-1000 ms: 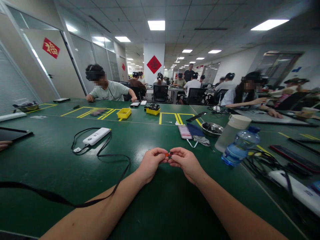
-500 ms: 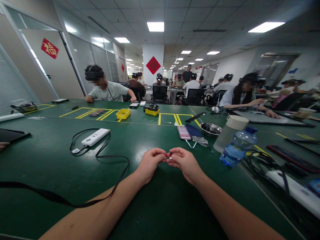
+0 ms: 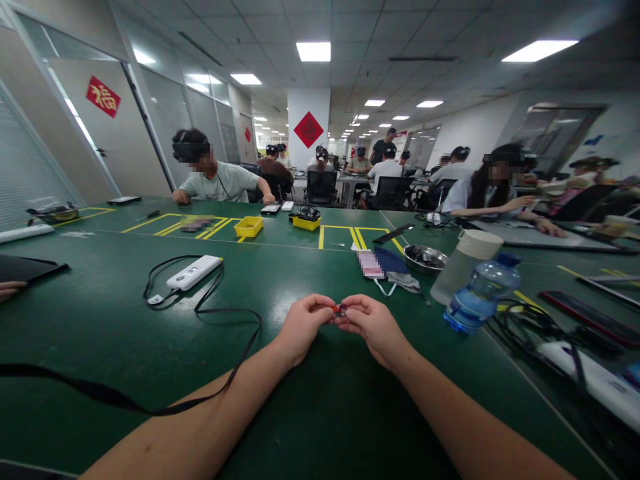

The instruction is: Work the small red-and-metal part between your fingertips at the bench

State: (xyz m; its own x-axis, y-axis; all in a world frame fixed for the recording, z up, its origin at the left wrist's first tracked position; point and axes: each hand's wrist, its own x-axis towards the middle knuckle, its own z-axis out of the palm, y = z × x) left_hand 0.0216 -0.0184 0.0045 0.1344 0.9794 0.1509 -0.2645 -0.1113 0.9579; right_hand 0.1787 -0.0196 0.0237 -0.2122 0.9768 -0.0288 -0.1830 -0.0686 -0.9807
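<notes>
Left hand (image 3: pixel 303 328): thumb and forefinger pinching a small red-orange piece (image 3: pixel 336 310)
Right hand (image 3: pixel 373 328): pinching a small dark piece (image 3: pixel 343 311), fingertips nearly meeting those of the left
Progress, as far as can be judged: both pieces are in hand and end to end, in front of the body and above the table (image 3: pixel 330 413); whether they are joined, pressed or merely touching is too small to tell
Not done: neither piece is released or resting on the table

Room: bare green surface between the forearms and ahead of the fingers, as far as the cloth pouch (image 3: pixel 390 261) and metal bowl (image 3: pixel 440 264), ahead to the right
Right limit: clear blue bottle (image 3: pixel 469 307) and frosted bottle (image 3: pixel 457 273), well apart from the right hand; table seam (image 3: pixel 543 399) beyond the right forearm
Left limit: white power bank (image 3: pixel 195 273), well apart; its black strap (image 3: pixel 30 373) crosses the left forearm, so a sweep of that arm could drag it
Far edge: past the yellow tray (image 3: pixel 249 231), well out of the hands' way
</notes>
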